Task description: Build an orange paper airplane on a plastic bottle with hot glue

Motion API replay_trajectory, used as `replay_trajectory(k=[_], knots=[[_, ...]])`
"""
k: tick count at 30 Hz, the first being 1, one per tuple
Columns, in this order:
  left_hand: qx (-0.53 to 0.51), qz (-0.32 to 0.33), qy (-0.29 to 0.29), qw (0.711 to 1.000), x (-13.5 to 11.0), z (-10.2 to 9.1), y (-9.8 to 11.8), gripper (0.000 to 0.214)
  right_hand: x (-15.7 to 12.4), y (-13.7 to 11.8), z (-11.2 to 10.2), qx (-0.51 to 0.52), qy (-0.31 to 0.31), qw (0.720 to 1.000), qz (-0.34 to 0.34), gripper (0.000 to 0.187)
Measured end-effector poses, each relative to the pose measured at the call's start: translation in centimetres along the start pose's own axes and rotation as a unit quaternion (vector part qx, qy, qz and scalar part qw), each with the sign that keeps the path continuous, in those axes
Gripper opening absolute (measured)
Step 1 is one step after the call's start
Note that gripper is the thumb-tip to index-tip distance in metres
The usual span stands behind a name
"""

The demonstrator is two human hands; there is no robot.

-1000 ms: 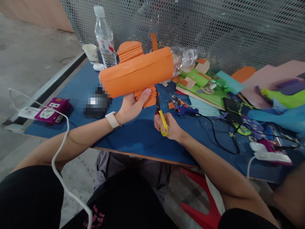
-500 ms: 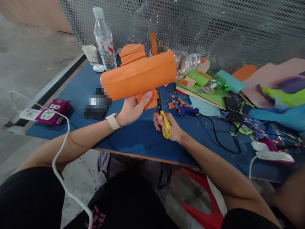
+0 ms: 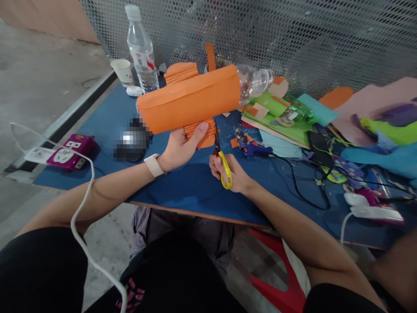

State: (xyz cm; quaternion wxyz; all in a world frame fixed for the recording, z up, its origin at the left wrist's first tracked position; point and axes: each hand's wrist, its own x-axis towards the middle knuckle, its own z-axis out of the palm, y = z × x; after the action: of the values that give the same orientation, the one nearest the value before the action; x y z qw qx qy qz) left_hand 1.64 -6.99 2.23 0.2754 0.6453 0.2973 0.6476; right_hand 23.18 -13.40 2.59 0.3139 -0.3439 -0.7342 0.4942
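Observation:
A clear plastic bottle (image 3: 253,83) wrapped in orange paper (image 3: 189,102) lies slanted above the table, its neck to the right. Pleated orange paper (image 3: 180,73) sticks out on both long sides of it. My left hand (image 3: 182,150) grips the bottle from below, thumb on the near pleated piece (image 3: 205,130). In my right hand (image 3: 233,171) is a pair of scissors (image 3: 225,169) with yellow and red handles. The dark blades point away from me, right at the right edge of the near pleated piece. Whether they are cutting into it I cannot tell.
Back left stand a water bottle (image 3: 142,58) and a paper cup (image 3: 122,71). A purple power socket (image 3: 72,152) sits at the left, its white cable crossing my left arm. Rightward lie a blue glue gun (image 3: 256,150), coloured paper (image 3: 302,130) and a phone-like black object (image 3: 320,150). Metal mesh rises behind.
The scissors and the wrapped bottle hold nearly the same place. The view has shifted very slightly. Both hands keep their grip.

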Motion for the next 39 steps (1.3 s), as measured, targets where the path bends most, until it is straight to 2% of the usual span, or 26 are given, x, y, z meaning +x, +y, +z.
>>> replay_trajectory(k=[8,19,26,39], knots=[[-0.021,-0.002,-0.003,1.0,0.0,0.2,-0.1,0.062,-0.1,1.1,0.1,0.011,0.007,1.0,0.007,0.081],[-0.025,-0.012,0.002,1.0,-0.1,0.2,-0.1,0.061,0.0,-1.1,0.2,-0.029,0.025,0.999,0.028,0.091],[-0.024,-0.039,0.006,0.999,0.0,0.3,0.1,0.063,-0.1,-1.1,0.2,-0.04,0.029,0.998,0.043,0.093],[-0.025,-0.04,-0.001,0.999,0.2,0.2,0.4,0.065,0.0,-0.7,0.5,-0.038,0.044,0.996,0.064,0.09]])
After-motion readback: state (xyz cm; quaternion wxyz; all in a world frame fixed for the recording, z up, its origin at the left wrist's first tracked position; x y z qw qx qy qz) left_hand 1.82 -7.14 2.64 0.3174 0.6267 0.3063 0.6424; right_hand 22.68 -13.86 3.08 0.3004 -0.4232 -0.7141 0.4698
